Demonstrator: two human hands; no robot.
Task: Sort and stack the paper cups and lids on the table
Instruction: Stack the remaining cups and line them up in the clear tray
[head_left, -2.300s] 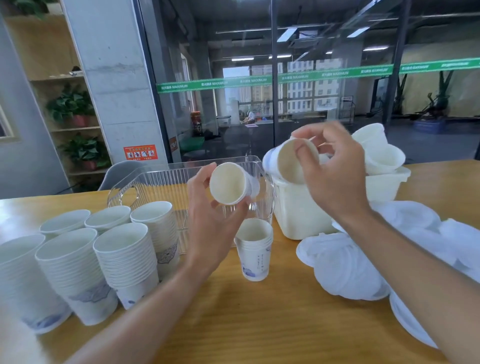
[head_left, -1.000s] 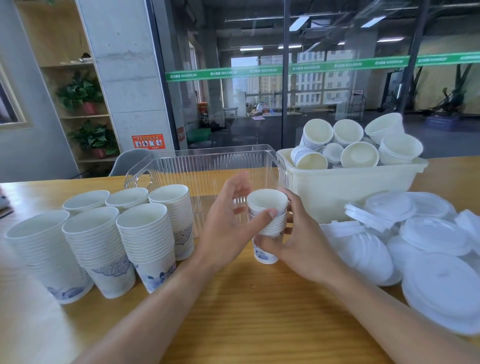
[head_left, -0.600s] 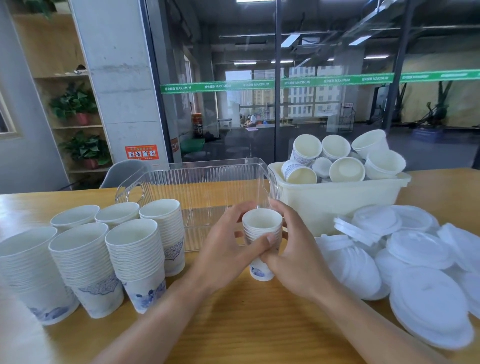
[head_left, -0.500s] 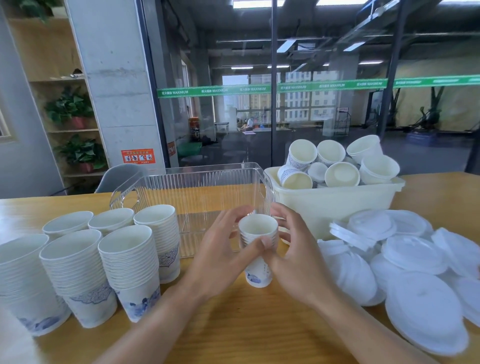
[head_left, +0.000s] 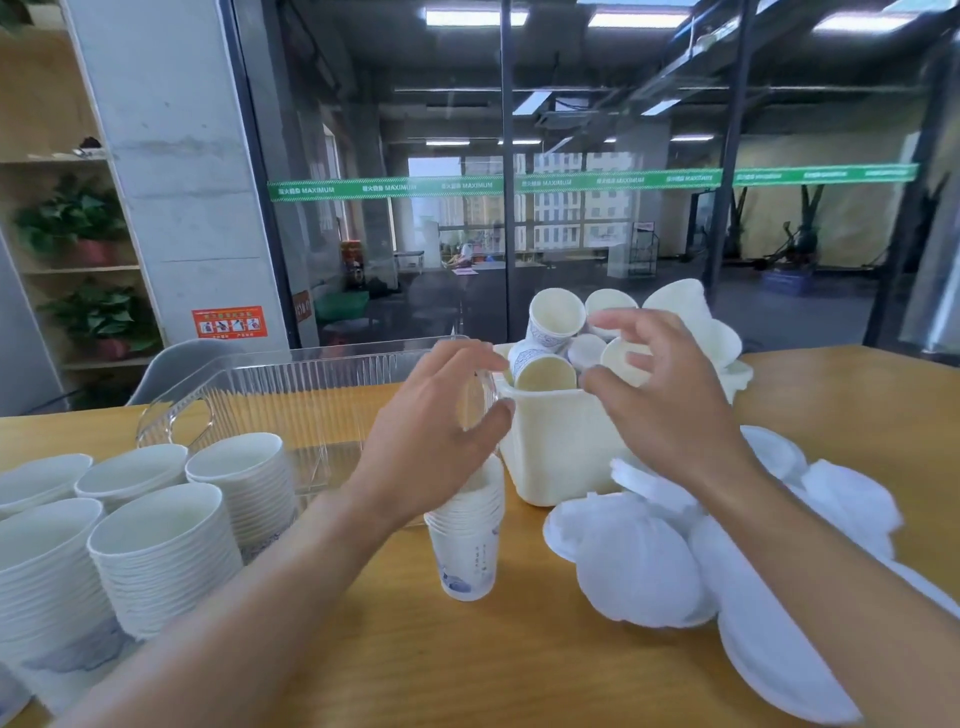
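A green strip (head_left: 592, 181) on the glass wall reads "MAXIMUM". On the wooden surface (head_left: 467, 654), the small stack of white paper cups with blue print (head_left: 465, 540) stands upright near the middle. The left hand (head_left: 441, 431) hovers above it, fingers loose, grasping nothing. The right hand (head_left: 660, 389), spread and empty, is before the cream plastic tub of loose cups (head_left: 561, 447). Round white plastic lids (head_left: 649, 561) are heaped toward the right edge; taller ribbed cup stacks (head_left: 161, 556) stand at the left edge.

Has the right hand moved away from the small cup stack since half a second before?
Yes. The right hand has risen off the stack toward the bin.
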